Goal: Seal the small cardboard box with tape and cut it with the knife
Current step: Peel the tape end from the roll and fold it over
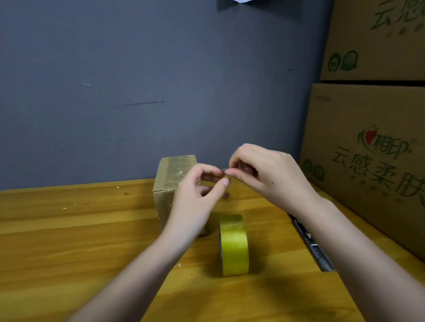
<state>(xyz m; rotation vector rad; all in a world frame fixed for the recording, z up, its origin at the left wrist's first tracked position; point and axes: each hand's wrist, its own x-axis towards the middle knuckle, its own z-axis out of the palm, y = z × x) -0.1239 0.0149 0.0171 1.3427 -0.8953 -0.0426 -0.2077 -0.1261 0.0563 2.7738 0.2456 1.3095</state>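
Both forearms reached forward; the left hand (198,187) and right hand (263,174) met fingertip to fingertip, fingers curled in a pinch.

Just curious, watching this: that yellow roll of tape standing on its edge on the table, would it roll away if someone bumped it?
Probably. The tape roll stands on its rim on the smooth wooden table, so a nudge along its rolling line would likely send it rolling. A sideways bump would more likely tip it flat, since it looks narrow.

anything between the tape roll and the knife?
Head view: bare table between the tape roll and knife; the right forearm crosses above the knife.
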